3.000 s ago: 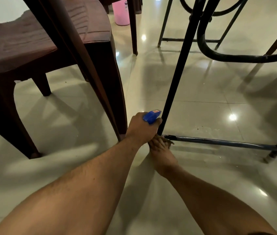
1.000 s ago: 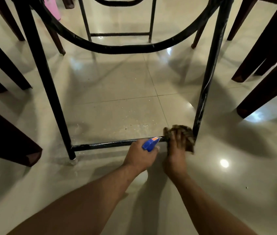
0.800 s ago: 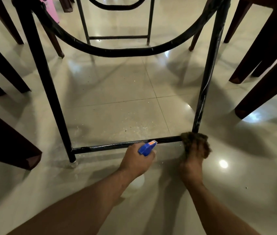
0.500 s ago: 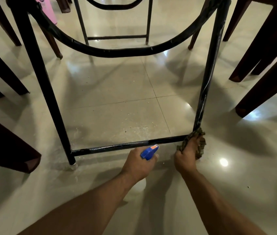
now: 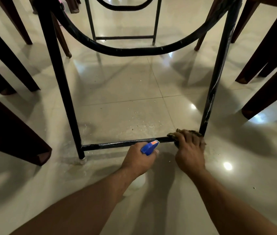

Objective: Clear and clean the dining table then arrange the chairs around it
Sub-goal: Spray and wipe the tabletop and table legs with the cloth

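I look under the dining table at its black metal frame (image 5: 56, 68). A low crossbar (image 5: 117, 143) runs between two legs just above the floor. My left hand (image 5: 138, 160) grips a spray bottle with a blue nozzle (image 5: 149, 147); its whitish body (image 5: 135, 184) shows below my wrist. My right hand (image 5: 189, 150) holds a brown cloth (image 5: 179, 133) against the right end of the crossbar, beside the right leg (image 5: 214, 85).
Dark brown chair legs stand on the glossy tiled floor at the left (image 5: 14, 126) and at the right (image 5: 270, 53). Crumbs and dust (image 5: 142, 122) lie on the tile behind the crossbar. A second black frame (image 5: 124, 37) stands further back.
My right hand with the cloth has slid along the crossbar near the right leg, now lying over the bar's end. My left hand with the bottle stays near the bar's middle.
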